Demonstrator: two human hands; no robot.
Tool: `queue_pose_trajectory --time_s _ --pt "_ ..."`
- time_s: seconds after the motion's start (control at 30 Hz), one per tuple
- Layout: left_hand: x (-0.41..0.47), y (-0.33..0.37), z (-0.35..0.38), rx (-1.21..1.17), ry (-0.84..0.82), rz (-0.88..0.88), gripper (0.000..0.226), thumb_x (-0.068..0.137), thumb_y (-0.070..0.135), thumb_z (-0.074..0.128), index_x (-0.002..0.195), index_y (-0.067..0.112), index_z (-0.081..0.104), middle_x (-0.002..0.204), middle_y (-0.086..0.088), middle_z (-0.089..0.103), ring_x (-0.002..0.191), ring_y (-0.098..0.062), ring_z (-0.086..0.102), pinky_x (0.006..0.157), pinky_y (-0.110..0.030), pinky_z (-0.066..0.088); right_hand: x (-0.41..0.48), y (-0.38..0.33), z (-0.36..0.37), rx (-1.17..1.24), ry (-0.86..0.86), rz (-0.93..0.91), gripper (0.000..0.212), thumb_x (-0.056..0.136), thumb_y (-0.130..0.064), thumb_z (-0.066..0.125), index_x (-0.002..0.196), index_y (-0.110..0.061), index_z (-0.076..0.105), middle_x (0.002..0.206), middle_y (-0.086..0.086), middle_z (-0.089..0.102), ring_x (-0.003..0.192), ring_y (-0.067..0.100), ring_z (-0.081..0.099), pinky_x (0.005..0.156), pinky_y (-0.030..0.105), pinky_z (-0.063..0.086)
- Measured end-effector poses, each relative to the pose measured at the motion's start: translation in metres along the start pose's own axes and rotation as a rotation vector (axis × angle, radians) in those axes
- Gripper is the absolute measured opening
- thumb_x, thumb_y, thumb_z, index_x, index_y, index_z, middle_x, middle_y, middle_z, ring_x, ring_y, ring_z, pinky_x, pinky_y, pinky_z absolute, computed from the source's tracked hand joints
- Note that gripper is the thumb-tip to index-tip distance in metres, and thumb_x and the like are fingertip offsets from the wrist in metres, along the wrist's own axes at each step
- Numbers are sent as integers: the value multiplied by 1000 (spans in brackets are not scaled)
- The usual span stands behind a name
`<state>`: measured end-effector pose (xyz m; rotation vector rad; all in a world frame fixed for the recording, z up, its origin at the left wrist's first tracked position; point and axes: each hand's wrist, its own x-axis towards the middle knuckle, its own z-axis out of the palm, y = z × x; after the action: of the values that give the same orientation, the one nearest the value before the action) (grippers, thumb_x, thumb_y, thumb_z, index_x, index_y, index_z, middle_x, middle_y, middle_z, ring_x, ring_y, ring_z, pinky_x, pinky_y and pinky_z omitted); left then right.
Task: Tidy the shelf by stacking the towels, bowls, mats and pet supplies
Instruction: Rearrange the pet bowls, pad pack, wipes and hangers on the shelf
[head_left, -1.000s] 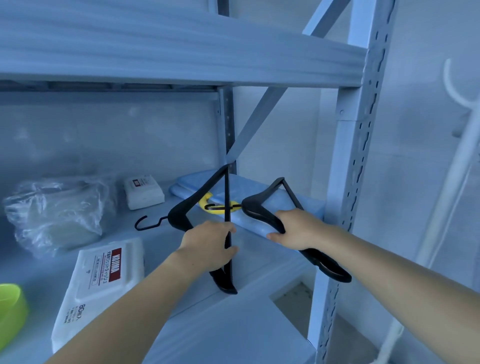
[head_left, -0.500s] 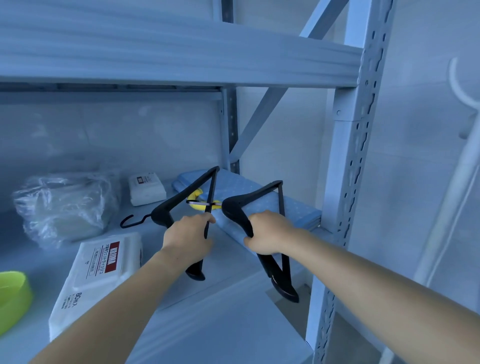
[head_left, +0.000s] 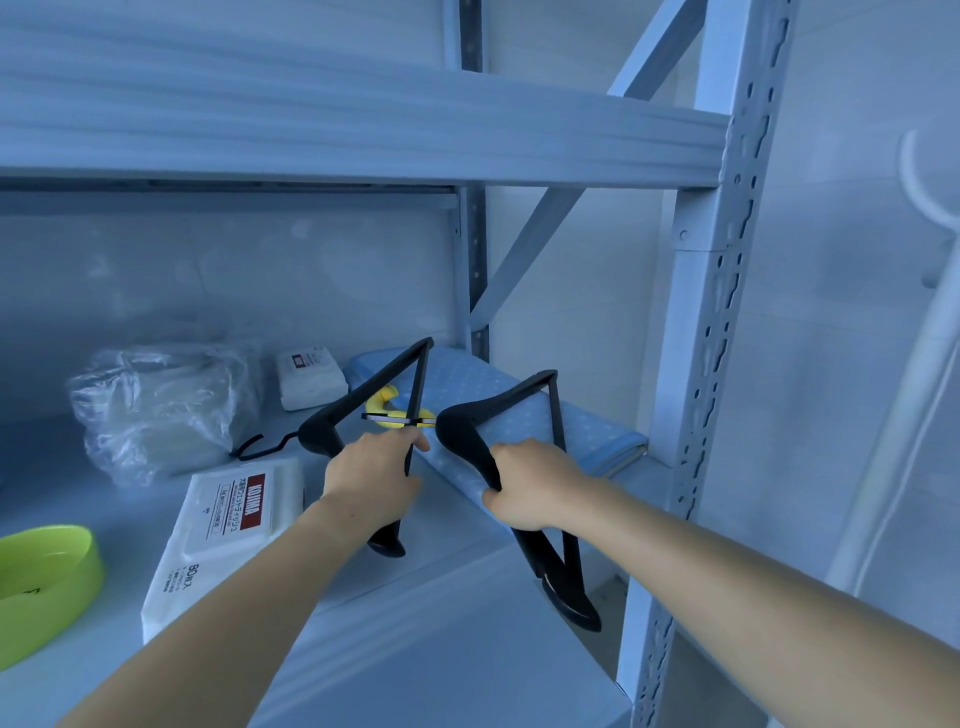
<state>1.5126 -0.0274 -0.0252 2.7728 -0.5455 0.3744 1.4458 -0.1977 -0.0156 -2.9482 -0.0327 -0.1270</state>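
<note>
Black left hanger (head_left: 371, 387) in your left hand (head_left: 371, 483), right hanger (head_left: 465, 441) in your right hand (head_left: 535, 488), fingers wrapped round each. Side by side, probably for nesting.

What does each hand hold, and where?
Left hand: one black hanger, by its straight bar. Right hand: second black hanger, by its thick arm.
</note>
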Motion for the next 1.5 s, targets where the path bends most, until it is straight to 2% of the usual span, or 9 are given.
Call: queue_pose_trajectory --time_s 0.4,0.5,0.6,0.77,0.9,1.1,1.23,1.37,1.5 --pt "-14 -13 -13 -56 -21 52 39 79 21 55 114 40 53 99 9 61 85 -16 54 68 -27 46 -11 -15 -8 69 -4 51 23 79 -23 57 68 -12 40 66 1 42 54 15 37 47 27 28" --pt "-19 -14 -10 -77 -21 50 39 80 21 55 114 39 54 103 8 62 87 -16 56 67 -26 45 -11 -4 -10 48 -31 48 25 83 -30 61 75 -11 48 71 1 48 61 17 45 55 30 37" --pt "-23 -17 -8 -105 10 30 36 80 22 57 112 40 55 102 8 63 82 -15 55 62 -25 41 -14 9 -13 110 -22 12 26 84 -37 63 92 -12 60 79 0 60 68 17 54 68 31 47" --pt "-22 -21 -19 -169 58 19 36 79 15 56 109 36 57 97 3 65 65 -14 56 52 -24 40 -13 23 -10 193 94 63 14 85 -20 61 92 -7 62 92 9 68 79 20 62 72 30 52" --pt "-16 -17 -34 -239 159 7 37 79 7 54 107 30 59 79 3 63 49 -7 46 45 -23 33 -7 35 -12 294 221 162 13 86 -5 51 93 -7 63 88 11 65 74 28 60 62 29 48" --pt "-12 -9 -53 -294 244 6 36 76 4 56 99 31 61 80 5 64 42 -8 40 43 -16 27 8 38 -17 299 285 166 26 90 -5 49 112 -8 62 105 11 64 94 27 62 85 37 52" --pt "-11 -9 -54 -247 258 -26 38 78 4 53 105 30 61 68 23 50 39 -4 39 36 -13 27 18 39 -12 323 365 165 17 89 -6 49 97 -13 62 93 7 63 91 29 62 71 29 49" --pt "-12 -2 -45 -196 178 -34 38 80 7 53 111 29 59 96 8 65 53 -8 47 45 -20 33 25 41 -11 344 434 169 29 90 -6 49 117 -9 58 115 6 63 96 25 61 77 28 50" --pt "-11 5 -33 -131 163 -74 39 82 8 50 115 29 57 106 3 65 76 -19 60 55 -26 46 28 45 -12 428 443 158 30 89 -4 50 117 -11 58 114 8 64 90 26 63 65 26 52"
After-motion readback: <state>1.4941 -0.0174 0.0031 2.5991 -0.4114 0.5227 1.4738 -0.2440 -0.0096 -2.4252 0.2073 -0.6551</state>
